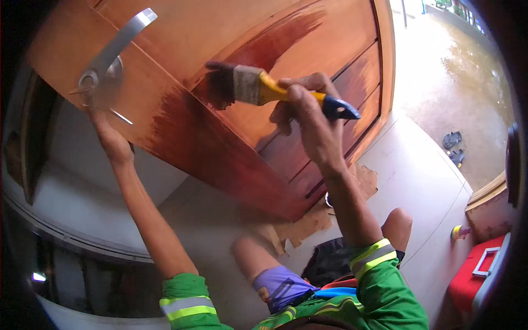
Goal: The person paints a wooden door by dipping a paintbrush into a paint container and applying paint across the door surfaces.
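My right hand [308, 113] grips a paintbrush [275, 91] by its yellow and dark blue handle. The brush's dark, wet-looking bristles point left, at or just in front of the wooden door [181, 33]; whether they touch it I cannot tell. Dark reddish-brown stain covers the lower part of the door and a curved streak on its panel, while the other wood is lighter orange. My left hand [113, 137] is at the door's edge, just below the silver lever handle [118, 44]. Its fingers are partly blurred and seem to hold the edge.
Torn cardboard [316, 223] lies under the door's lower end, with a small container [329, 199] partly hidden there. A red toolbox [478, 269] and a small yellow-and-pink can [460, 232] are at right. Dark sandals [453, 148] lie outside the doorway.
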Demonstrator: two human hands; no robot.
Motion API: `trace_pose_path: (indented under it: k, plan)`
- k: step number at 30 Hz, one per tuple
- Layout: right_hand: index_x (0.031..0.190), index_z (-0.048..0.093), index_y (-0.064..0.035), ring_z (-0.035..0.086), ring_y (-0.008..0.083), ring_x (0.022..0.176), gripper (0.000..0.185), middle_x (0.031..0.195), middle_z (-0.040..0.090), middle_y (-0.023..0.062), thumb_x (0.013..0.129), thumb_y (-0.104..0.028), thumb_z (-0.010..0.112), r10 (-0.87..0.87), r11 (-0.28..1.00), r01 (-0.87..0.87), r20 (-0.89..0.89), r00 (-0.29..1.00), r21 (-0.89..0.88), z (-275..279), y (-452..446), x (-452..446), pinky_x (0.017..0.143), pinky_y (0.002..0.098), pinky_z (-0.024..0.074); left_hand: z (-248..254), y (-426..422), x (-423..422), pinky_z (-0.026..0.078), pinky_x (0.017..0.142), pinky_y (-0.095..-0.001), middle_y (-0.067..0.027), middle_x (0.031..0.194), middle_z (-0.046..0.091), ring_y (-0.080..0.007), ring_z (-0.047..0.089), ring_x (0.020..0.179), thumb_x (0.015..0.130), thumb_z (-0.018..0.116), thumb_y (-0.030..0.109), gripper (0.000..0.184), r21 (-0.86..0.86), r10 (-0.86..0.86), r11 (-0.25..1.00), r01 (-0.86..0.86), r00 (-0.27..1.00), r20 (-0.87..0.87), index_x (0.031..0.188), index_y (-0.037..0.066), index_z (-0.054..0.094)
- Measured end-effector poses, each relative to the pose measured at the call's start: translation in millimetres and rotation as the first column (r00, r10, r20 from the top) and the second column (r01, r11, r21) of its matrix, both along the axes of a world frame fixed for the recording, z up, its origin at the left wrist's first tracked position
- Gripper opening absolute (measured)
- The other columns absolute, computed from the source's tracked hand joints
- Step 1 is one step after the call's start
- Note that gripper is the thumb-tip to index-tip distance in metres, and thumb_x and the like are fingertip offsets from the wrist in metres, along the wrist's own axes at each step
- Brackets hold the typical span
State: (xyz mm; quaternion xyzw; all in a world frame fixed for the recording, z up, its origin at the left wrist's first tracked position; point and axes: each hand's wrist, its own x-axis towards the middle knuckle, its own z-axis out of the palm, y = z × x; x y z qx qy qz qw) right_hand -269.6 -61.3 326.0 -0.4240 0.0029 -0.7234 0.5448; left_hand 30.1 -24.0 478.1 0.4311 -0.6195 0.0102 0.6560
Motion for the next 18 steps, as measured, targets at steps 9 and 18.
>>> trace_pose_path:
  k: [9, 18]
  plan:
    - [0.098, 0.065, 0.0005, 0.057, 0.0056, 0.067, 0.020, 0.078, 0.065, 0.0044, 0.096, -0.019, 0.067, -0.110, 0.989, 0.124, -0.164, 0.980, 0.083, -74, 1, 17, 0.059, 0.0224, 0.0452, -2, 1, -6, 0.038, 0.110, -0.0454, -0.0145, 0.145, 0.046, -0.0311, 0.048, 0.131, 0.104, 0.030, 0.054, 0.065, -0.013, 0.108, 0.994, -0.110, 0.990, -0.091, 0.145, 0.003, 0.037]
    - [0.104, 0.063, -0.0001, 0.058, 0.0074, 0.065, 0.022, 0.078, 0.066, 0.0058, 0.096, -0.020, 0.067, 0.181, 0.982, -0.182, -0.024, 0.983, -0.059, -13, -31, 25, 0.056, 0.0240, 0.0456, 1, 3, -13, 0.037, 0.111, -0.0421, -0.0119, 0.143, 0.044, -0.0264, 0.045, 0.132, 0.106, 0.027, 0.051, 0.062, 0.003, 0.069, 0.998, -0.069, 0.995, -0.067, 0.146, 0.004, 0.034]
